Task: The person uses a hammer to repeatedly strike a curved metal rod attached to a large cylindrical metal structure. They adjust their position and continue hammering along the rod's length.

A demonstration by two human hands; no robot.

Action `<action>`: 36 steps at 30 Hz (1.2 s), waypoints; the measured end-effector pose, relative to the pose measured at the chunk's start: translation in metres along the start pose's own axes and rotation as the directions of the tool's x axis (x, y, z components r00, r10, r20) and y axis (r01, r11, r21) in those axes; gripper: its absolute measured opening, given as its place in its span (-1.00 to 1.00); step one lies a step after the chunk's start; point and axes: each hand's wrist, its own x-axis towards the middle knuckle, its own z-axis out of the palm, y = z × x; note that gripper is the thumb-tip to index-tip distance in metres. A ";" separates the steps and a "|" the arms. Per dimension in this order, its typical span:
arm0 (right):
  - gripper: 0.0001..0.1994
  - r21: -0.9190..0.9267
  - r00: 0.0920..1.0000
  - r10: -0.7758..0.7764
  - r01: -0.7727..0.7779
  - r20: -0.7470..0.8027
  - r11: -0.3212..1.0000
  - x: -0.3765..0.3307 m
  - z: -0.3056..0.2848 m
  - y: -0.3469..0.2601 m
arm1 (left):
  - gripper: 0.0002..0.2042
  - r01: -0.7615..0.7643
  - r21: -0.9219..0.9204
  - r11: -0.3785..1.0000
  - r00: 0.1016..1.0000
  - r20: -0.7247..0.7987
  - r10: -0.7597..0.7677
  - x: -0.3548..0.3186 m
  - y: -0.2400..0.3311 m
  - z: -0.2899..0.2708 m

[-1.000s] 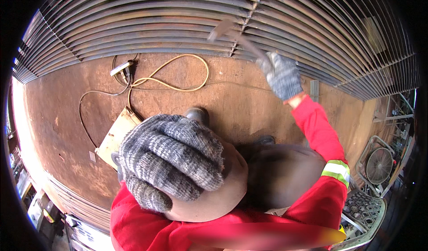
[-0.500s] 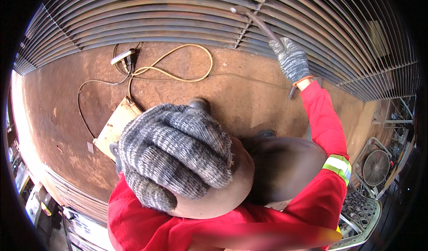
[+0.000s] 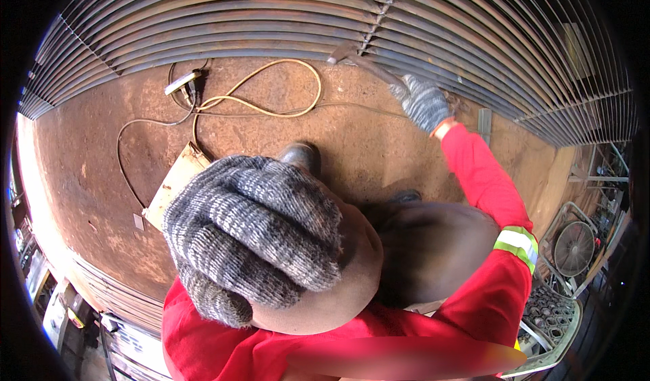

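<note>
My left hand (image 3: 254,235), in a grey knitted glove, lies over my bent knee (image 3: 352,266) in brown cloth. Its fingers rest side by side, and I see nothing in them. Off to the far right, my right hand (image 3: 426,103), also gloved, is wrapped round the handle of a hammer (image 3: 374,70). The hammer's head points left, close to the near edge of a grille of long metal bars (image 3: 271,26). Whether the head touches the bars I cannot tell.
Rusty brown sheet (image 3: 88,171) spreads beneath me. A yellow cable (image 3: 318,90) loops near a pale power strip (image 3: 183,83). A tan board-like piece (image 3: 177,181) lies left of my boot (image 3: 301,156). At right stand a round fan (image 3: 574,249) and a metal-framed seat (image 3: 552,320).
My right hand has swung the hammer nearer and to the left, from over the bars to their near edge. My left hand stays on the knee; the view has shifted slightly.
</note>
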 end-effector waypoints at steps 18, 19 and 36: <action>-0.56 -0.124 0.996 -0.087 0.088 0.011 0.988 -0.010 -0.011 -0.017 | -0.64 0.000 0.004 1.000 1.000 0.022 0.000 -0.001 -0.002 -0.008; -0.57 -0.091 0.995 -0.095 0.095 0.003 0.991 -0.015 -0.018 -0.023 | -0.64 0.006 -0.001 1.000 1.000 0.019 -0.006 -0.002 0.001 -0.007; -0.50 -0.004 0.976 0.046 -0.047 -0.211 0.999 -0.003 0.018 0.022 | -0.64 0.024 -0.013 1.000 0.999 0.040 -0.024 -0.002 0.002 0.001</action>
